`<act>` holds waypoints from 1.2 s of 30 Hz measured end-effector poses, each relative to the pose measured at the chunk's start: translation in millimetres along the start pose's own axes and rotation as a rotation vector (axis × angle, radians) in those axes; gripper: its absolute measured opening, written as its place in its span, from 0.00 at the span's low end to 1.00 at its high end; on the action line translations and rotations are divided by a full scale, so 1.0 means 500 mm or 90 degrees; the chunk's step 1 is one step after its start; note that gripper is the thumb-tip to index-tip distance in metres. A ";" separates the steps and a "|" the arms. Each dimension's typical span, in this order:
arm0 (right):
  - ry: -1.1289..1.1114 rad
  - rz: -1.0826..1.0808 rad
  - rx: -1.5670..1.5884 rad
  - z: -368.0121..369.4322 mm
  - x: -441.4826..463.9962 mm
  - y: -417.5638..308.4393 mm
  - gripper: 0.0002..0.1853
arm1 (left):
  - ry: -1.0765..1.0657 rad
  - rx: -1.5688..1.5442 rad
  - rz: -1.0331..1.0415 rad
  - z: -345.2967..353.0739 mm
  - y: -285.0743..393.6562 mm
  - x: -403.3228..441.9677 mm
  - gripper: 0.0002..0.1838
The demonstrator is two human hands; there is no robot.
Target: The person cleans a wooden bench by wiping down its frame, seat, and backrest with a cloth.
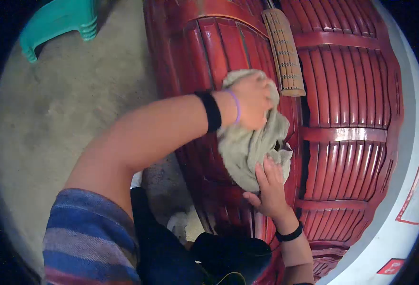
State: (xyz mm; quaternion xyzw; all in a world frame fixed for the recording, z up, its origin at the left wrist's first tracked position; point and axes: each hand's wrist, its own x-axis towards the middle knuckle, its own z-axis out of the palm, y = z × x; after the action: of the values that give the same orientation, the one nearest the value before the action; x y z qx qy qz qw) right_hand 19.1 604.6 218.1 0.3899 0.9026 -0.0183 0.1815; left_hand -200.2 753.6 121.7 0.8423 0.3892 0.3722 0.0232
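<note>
A grey-green cloth lies bunched on the glossy red slatted seat of a wooden bench. My left hand, with a purple band and a black band on the wrist and forearm, presses down on the cloth's upper part. Its fingers look curled into the fabric, slightly blurred by motion. Flat on the cloth's lower right edge rests my right hand, fingers stretched out and thumb apart. A black band circles that wrist too.
A beige woven bamboo mat piece lies along the seat beside the slatted red backrest. On the concrete floor stands a green plastic stool. A white wall runs behind the bench.
</note>
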 end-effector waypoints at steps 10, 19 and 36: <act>0.153 -0.003 0.140 -0.006 0.261 0.113 0.46 | 0.007 0.197 -0.308 -0.048 -0.180 0.075 0.26; 0.094 -0.053 0.092 -0.006 0.143 0.082 0.49 | 0.122 0.010 -0.174 -0.036 0.034 -0.065 0.25; 0.172 -0.069 0.036 -0.034 0.220 -0.042 0.47 | 0.479 -0.140 -0.484 0.035 -0.124 -0.220 0.46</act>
State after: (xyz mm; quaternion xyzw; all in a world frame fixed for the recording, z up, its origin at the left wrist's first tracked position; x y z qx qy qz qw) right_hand -70.4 669.9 194.0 0.3445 0.9377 -0.0010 0.0458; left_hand -274.6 727.2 21.7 0.4438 0.6064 0.6516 0.1034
